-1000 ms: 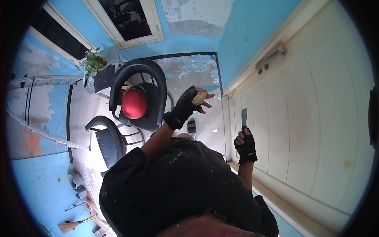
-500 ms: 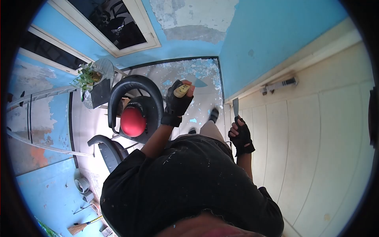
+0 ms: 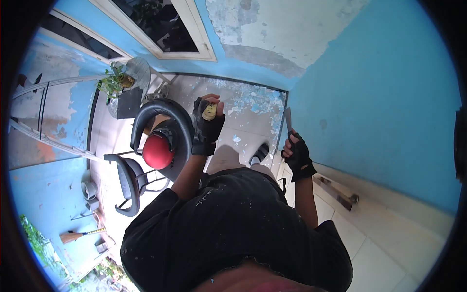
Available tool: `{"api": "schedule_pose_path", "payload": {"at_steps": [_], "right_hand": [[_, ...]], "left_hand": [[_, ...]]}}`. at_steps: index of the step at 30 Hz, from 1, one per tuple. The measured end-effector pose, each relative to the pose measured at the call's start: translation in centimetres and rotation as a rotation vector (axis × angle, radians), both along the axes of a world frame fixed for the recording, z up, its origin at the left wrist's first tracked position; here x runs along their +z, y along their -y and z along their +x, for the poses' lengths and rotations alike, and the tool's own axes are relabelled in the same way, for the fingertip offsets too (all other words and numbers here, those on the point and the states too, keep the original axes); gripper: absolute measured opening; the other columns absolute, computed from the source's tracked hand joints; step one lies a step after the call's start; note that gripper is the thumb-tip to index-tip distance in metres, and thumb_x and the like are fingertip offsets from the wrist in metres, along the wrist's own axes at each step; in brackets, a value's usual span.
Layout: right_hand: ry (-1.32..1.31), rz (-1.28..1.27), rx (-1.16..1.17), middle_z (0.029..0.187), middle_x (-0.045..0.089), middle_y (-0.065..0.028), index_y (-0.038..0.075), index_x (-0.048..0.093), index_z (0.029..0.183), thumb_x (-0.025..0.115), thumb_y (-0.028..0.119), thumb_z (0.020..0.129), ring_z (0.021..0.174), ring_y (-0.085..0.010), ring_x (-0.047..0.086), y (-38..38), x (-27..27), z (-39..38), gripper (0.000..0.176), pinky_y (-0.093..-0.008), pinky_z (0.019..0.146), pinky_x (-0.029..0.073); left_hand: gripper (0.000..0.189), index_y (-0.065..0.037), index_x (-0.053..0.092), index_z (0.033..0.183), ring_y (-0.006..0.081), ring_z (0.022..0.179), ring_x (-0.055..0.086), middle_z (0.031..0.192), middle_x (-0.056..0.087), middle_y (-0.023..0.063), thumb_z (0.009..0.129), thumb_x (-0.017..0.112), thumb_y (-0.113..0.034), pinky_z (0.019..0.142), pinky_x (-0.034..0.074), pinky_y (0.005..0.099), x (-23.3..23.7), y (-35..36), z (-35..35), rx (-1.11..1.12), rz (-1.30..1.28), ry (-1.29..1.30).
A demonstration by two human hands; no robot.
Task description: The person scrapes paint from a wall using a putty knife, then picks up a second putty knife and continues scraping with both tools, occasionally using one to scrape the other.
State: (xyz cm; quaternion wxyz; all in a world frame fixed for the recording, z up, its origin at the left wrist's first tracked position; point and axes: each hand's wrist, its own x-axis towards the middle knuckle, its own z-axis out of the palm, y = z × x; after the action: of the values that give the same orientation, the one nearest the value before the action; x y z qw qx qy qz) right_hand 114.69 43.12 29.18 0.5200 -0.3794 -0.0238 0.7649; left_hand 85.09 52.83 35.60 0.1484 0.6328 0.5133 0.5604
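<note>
Near the blue wall (image 3: 384, 102) on the right, the person stands with both arms raised, each hand in a black fingerless glove. The right hand (image 3: 297, 155) is closed in a fist around the handle of a paint scraper (image 3: 288, 119). Its flat blade points up and away, just beside the wall, though whether it touches the paint cannot be told. The left hand (image 3: 206, 127) is held out over the floor, its fingers curled around a small yellowish sanding block (image 3: 210, 112), well apart from any wall.

As a judgement from how things lie, the stripping is partly done. The far wall shows a broad bare plaster patch (image 3: 282, 34) where the blue is gone. Paint flakes (image 3: 253, 100) lie thick on the floor at its foot. The wall by the scraper looks almost whole, with only a small mark or two, so that stretch seems largely left to do.

To the left of the left hand stands a black chair (image 3: 163, 111) carrying a red rounded thing (image 3: 156, 152), perhaps a helmet. A second chair (image 3: 127, 184) is nearer. Farther left are a potted plant (image 3: 115, 80) and a ladder (image 3: 48, 143) against a wall with peeled paint. A broom (image 3: 74, 237) lies at the near left. One dark shoe (image 3: 259, 154) shows between the arms.
</note>
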Motion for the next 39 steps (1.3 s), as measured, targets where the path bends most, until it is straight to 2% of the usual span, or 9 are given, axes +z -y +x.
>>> {"api": "schedule_pose_path", "payload": {"at_steps": [7,18,22,24,26,28,31,35,39], "right_hand": [[0.195,-0.153,0.110,0.067,0.047,-0.0010,0.013,0.038,0.130,0.051,0.014,0.091,0.044,-0.0108,0.039,-6.7,-2.0,-1.6,0.041,-0.0263,0.042,0.034],[0.270,-0.249,0.174,0.073,0.051,-0.0005,0.018,0.036,0.138,0.049,0.020,0.095,0.048,-0.0095,0.042,-18.4,-10.7,-6.9,0.045,-0.0241,0.043,0.035],[0.861,-0.138,0.674,0.085,0.060,-0.0093,0.013,0.049,0.130,0.053,0.023,0.092,0.064,-0.0170,0.057,-28.6,-18.8,-7.5,0.040,-0.0312,0.055,0.047],[1.437,0.411,0.780,0.107,0.063,-0.0174,0.009,0.051,0.128,0.050,0.027,0.091,0.092,-0.0303,0.063,-33.1,-30.8,-5.6,0.041,-0.0390,0.080,0.051],[1.577,0.562,0.803,0.121,0.057,-0.0203,0.007,0.051,0.127,0.045,0.029,0.092,0.112,-0.0366,0.054,-39.2,-30.2,-6.8,0.042,-0.0421,0.098,0.041],[1.963,0.856,0.823,0.112,0.061,-0.0205,0.007,0.049,0.129,0.042,0.034,0.094,0.107,-0.0396,0.055,-43.9,-35.6,-6.2,0.044,-0.0441,0.095,0.042],[1.810,0.553,0.911,0.107,0.062,-0.0217,0.007,0.056,0.121,0.045,0.028,0.090,0.103,-0.0357,0.059,-49.7,-35.8,-6.9,0.039,-0.0416,0.091,0.045],[1.799,0.531,0.833,0.103,0.063,-0.0218,0.007,0.063,0.111,0.047,0.023,0.086,0.100,-0.0365,0.060,-52.3,-41.2,-7.8,0.033,-0.0417,0.086,0.047],[1.807,0.446,0.727,0.100,0.065,-0.0207,0.010,0.064,0.111,0.049,0.017,0.084,0.097,-0.0354,0.061,-50.6,-41.9,-11.0,0.031,-0.0394,0.083,0.048]], "left_hand": [[0.013,-0.007,0.056,0.088,0.0265,0.086,0.060,0.096,0.064,0.0119,0.078,0.065,-0.008,0.077,0.046,0.0374,-3.2,-6.8,-1.0,0.113,-0.138,-0.040],[0.019,-0.008,0.055,0.090,0.0304,0.088,0.060,0.094,0.062,0.0118,0.076,0.067,-0.005,0.076,0.048,0.0370,-19.6,-18.3,-2.3,-0.104,-0.411,0.049],[0.019,-0.008,0.055,0.089,0.0310,0.087,0.060,0.090,0.060,0.0119,0.075,0.067,-0.006,0.074,0.048,0.0370,-27.3,-20.4,-0.9,-0.044,-0.593,0.189],[0.018,-0.008,0.055,0.088,0.0302,0.086,0.060,0.088,0.059,0.0117,0.075,0.068,-0.007,0.073,0.048,0.0372,-28.9,-21.7,-0.7,-0.019,-0.491,0.054],[0.018,-0.008,0.055,0.087,0.0299,0.085,0.060,0.088,0.059,0.0114,0.075,0.068,-0.008,0.073,0.048,0.0371,-32.4,-22.0,-0.3,0.042,-0.511,0.102],[0.018,-0.008,0.055,0.087,0.0296,0.085,0.061,0.088,0.059,0.0112,0.075,0.068,-0.008,0.073,0.048,0.0370,-35.2,-22.3,0.1,0.115,-0.513,0.150],[0.013,-0.006,0.053,0.086,0.0217,0.078,0.057,0.085,0.058,0.0087,0.079,0.064,-0.002,0.072,0.046,0.0323,-39.1,-21.3,0.2,0.235,-0.481,0.063],[0.014,-0.006,0.054,0.086,0.0253,0.079,0.059,0.085,0.058,0.0099,0.078,0.066,-0.004,0.071,0.047,0.0345,-45.4,-17.7,0.8,0.300,-0.603,0.246],[0.015,-0.006,0.054,0.086,0.0257,0.080,0.058,0.086,0.057,0.0103,0.078,0.066,-0.003,0.072,0.047,0.0348,-45.1,-16.9,1.2,0.268,-0.601,0.057]]}}
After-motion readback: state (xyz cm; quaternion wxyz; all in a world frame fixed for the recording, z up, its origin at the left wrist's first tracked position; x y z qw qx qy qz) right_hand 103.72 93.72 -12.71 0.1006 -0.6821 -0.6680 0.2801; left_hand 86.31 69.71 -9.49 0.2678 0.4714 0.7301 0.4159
